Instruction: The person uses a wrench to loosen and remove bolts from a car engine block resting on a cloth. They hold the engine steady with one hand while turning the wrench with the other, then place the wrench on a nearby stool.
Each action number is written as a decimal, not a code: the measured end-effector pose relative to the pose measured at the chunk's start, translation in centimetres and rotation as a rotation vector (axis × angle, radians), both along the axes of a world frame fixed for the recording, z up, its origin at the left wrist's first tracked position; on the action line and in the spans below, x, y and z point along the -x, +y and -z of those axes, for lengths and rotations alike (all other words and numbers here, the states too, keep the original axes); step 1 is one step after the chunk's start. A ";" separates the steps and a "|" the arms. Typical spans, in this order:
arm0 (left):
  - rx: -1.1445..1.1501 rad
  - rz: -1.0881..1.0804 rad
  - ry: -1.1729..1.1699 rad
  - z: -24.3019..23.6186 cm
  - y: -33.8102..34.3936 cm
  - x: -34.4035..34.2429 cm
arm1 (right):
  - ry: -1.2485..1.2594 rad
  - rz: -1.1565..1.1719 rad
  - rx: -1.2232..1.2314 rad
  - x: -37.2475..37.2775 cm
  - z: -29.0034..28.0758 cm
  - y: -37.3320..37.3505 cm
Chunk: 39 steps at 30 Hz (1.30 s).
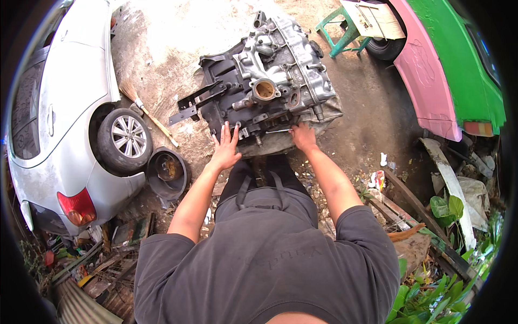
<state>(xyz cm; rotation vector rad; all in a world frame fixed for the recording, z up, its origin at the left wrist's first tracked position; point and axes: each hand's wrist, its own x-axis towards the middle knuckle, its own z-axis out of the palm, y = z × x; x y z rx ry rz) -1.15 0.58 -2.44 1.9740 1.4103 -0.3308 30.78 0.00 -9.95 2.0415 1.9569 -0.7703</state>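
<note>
An engine (286, 59) with a silver intake and cover and a black lower part lies on a grey cloth (324, 121) ahead of me. My left hand (226, 146) rests on its black near side, fingers spread and pointing forward. My right hand (302, 135) is at the lower right edge of the engine, fingers curled on a thin silver wrench-like tool (278, 130) that reaches left under the fittings. A round opening (264, 89) with brown inside faces up on the intake.
A silver car (65, 81) stands left, with a broom (162, 129) and black basin (167, 175) beside it. A pink-and-green vehicle (431, 70) and green stool (345, 40) are upper right. Scrap wood (410, 205), debris and plants (448, 210) lie lower right; more scrap (108, 259) lower left.
</note>
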 end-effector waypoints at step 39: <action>0.019 0.113 -0.166 -0.9 1.5 2.5 | 0.928 1.169 0.166 12.9 -6.2 -4.0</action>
